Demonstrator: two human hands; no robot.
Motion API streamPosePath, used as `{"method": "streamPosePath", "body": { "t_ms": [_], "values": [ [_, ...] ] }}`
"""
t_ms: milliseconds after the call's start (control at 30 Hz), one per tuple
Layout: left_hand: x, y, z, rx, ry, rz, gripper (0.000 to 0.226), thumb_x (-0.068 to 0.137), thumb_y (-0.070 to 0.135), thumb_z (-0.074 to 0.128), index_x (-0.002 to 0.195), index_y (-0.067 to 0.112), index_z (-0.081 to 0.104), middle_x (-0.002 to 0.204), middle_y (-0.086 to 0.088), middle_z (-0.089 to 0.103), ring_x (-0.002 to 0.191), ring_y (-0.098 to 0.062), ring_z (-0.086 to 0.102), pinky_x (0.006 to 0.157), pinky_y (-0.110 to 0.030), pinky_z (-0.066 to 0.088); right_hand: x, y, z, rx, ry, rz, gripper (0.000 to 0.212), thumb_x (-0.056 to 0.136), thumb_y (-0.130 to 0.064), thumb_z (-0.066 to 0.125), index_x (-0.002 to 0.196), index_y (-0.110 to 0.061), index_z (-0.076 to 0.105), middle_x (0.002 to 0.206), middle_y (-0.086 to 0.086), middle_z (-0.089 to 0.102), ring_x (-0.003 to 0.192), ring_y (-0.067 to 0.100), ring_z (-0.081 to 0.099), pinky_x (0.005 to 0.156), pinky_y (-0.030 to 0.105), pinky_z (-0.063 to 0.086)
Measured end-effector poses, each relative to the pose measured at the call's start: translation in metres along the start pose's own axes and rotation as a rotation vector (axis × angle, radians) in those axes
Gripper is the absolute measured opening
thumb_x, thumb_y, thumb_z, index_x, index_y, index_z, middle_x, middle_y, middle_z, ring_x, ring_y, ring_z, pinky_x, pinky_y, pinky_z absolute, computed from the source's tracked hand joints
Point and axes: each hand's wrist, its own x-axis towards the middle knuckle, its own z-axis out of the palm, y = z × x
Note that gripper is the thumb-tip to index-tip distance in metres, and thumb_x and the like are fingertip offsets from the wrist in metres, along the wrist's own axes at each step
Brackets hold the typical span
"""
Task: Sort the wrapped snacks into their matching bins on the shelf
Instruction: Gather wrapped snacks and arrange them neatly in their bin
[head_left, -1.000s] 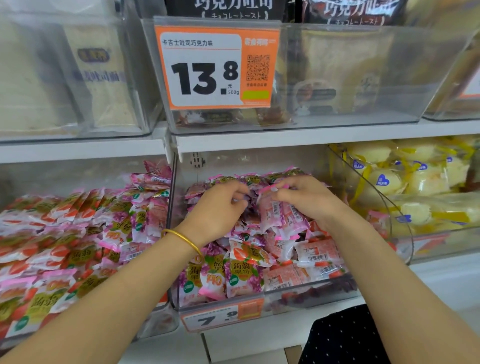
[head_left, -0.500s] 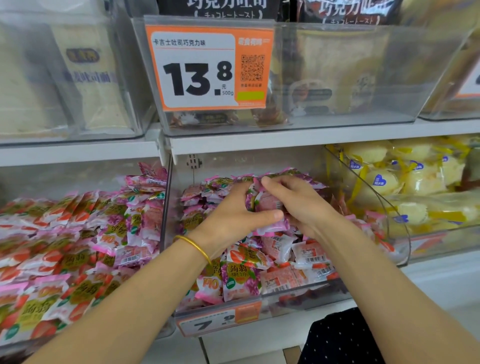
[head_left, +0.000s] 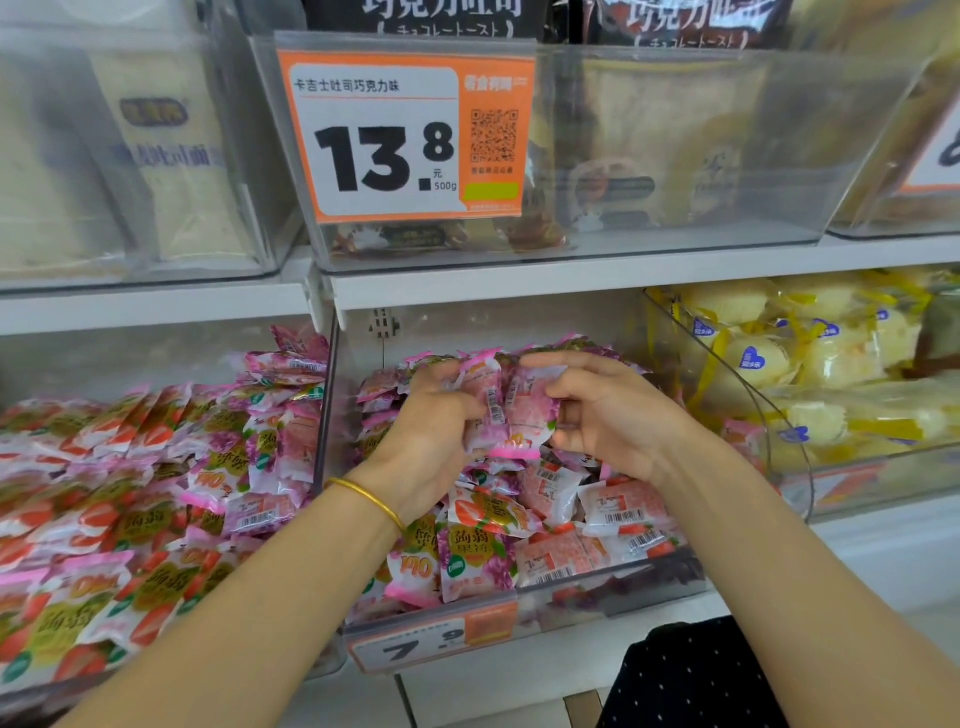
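Left hand (head_left: 431, 436) and right hand (head_left: 613, 415) pinch pink barcoded snack packets (head_left: 493, 410) over clear plastic bin (head_left: 623, 587) tagged 7.9. Orange card (head_left: 405, 135) above reads 13.8 元, 500g.

Glossy plastic snack wrappers (head_left: 511, 410), clear smooth plastic bins (head_left: 675, 156), shiny metal bangle (head_left: 371, 496)

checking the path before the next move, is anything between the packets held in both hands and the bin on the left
Yes. The held packets, gripped by the left hand and right hand, hang over the middle bin. The clear upright wall between the bins stands between them and the left bin.
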Motion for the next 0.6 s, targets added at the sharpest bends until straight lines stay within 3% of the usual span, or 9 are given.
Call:
{"method": "streamPosePath", "body": {
  "t_ms": [100,200,300,333,367,400,467,600],
  "values": [
    [-0.001,0.004,-0.002,-0.114,-0.056,-0.082,0.028,0.094,0.001,0.043,0.122,0.005,0.044,0.103,-0.011,0.061,0.079,-0.021,0.065,0.069,-0.037,0.054,0.0,-0.001,-0.002,0.019,0.03,0.005,0.04,0.087,0.007,0.041,0.11,-0.015,0.067,0.062,0.002,0.052,0.05,0.012,0.042,0.041,0.021,0.044],
    [-0.002,0.004,-0.002,-0.024,-0.057,-0.065,0.048,0.084,0.005,0.064,0.126,0.004,0.041,0.098,-0.013,0.065,0.073,-0.018,0.067,0.078,-0.04,0.056,-0.002,-0.005,-0.003,0.041,0.091,0.009,0.031,0.087,0.003,0.045,0.098,-0.014,0.068,0.071,0.004,0.048,0.047,0.012,0.042,0.041,0.02,0.043],
    [-0.004,0.005,-0.002,-0.053,-0.007,-0.103,0.029,0.086,-0.003,0.055,0.113,0.006,0.046,0.061,-0.007,0.057,0.052,-0.01,0.059,0.094,-0.047,0.049,-0.001,-0.005,-0.005,0.063,0.213,-0.031,0.022,0.088,-0.001,0.053,0.102,-0.015,0.062,0.084,0.005,0.051,0.059,0.015,0.046,0.043,0.021,0.046],
    [-0.003,0.005,-0.004,-0.108,-0.022,-0.138,0.017,0.089,-0.001,0.049,0.105,0.005,0.049,0.063,-0.009,0.055,0.056,-0.011,0.061,0.097,-0.05,0.047,0.0,-0.005,-0.007,0.064,0.259,-0.056,0.025,0.088,-0.001,0.054,0.107,-0.015,0.059,0.087,0.006,0.053,0.061,0.016,0.049,0.044,0.022,0.048],
    [-0.002,0.005,-0.005,-0.172,-0.045,-0.171,0.014,0.09,0.002,0.046,0.102,0.003,0.051,0.079,-0.011,0.057,0.072,-0.016,0.065,0.096,-0.052,0.048,0.0,-0.005,-0.009,0.065,0.301,-0.087,0.026,0.087,0.0,0.056,0.11,-0.013,0.057,0.09,0.007,0.055,0.063,0.016,0.054,0.047,0.024,0.05],
    [-0.003,0.006,-0.007,-0.228,-0.054,-0.195,0.018,0.09,0.003,0.043,0.107,0.002,0.051,0.098,-0.012,0.058,0.089,-0.023,0.064,0.093,-0.052,0.049,-0.001,-0.004,-0.01,0.068,0.335,-0.125,0.026,0.087,0.0,0.057,0.11,-0.012,0.055,0.093,0.009,0.057,0.066,0.016,0.058,0.05,0.024,0.052],
    [-0.004,0.008,-0.007,-0.304,-0.034,-0.21,0.021,0.091,0.003,0.04,0.11,0.002,0.048,0.117,-0.019,0.059,0.102,-0.031,0.062,0.093,-0.05,0.048,-0.002,-0.005,-0.01,0.064,0.372,-0.214,0.021,0.086,0.001,0.061,0.102,-0.011,0.056,0.095,0.008,0.058,0.073,0.015,0.062,0.055,0.022,0.055],
    [-0.01,0.012,-0.002,-0.394,-0.037,-0.22,0.021,0.094,0.003,0.038,0.111,-0.002,0.048,0.116,-0.026,0.058,0.105,-0.034,0.06,0.092,-0.049,0.047,-0.004,0.001,-0.001,-0.169,0.45,-0.418,0.023,0.08,-0.001,0.069,0.095,-0.013,0.055,0.087,0.002,0.062,0.075,0.012,0.062,0.059,0.018,0.051]
  ]
}}
